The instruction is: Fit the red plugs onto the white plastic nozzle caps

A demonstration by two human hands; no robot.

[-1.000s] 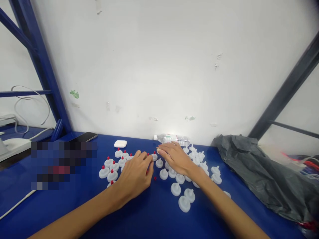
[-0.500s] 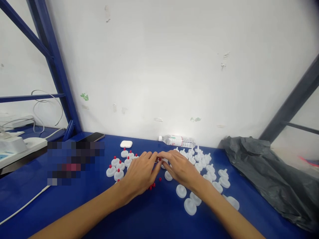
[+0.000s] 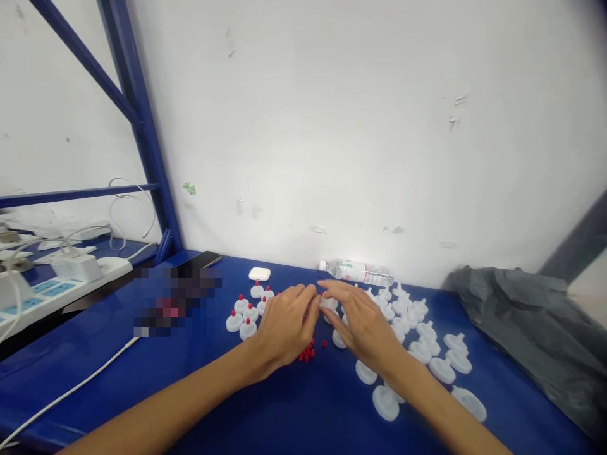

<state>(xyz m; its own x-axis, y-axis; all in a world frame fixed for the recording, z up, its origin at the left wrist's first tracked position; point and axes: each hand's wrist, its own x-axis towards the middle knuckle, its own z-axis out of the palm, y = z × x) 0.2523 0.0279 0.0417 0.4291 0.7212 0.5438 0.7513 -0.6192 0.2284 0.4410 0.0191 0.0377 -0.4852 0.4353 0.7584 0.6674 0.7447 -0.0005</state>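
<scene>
My left hand [image 3: 289,325] is closed, its fingertips pinched at a small red tip cap [image 3: 322,294], mostly hidden. Facing it, my right hand [image 3: 364,321] curves its thumb and fingers round a translucent white nozzle cap [image 3: 329,303]. The two hands nearly meet above the blue table. Below the left hand lies a loose pile of red tip caps [image 3: 307,354], with a single one [image 3: 324,344] apart from it. To the left stand several white nozzle caps with red tips [image 3: 234,321]. Many plain white nozzle caps [image 3: 386,403] spread around and beyond my right forearm.
A clear bottle [image 3: 355,271] lies along the wall, and a white case [image 3: 259,273] sits farther left. Dark plastic sheeting [image 3: 526,335] covers the right side. At left are a phone [image 3: 206,259], a white cable [image 3: 71,404], a power strip [image 3: 114,268] and a blue frame post [image 3: 147,139].
The view has swung left, so everything appears farther right. My right fingers have spread a little, and a white nozzle cap now shows between my hands, where a red tip showed before.
</scene>
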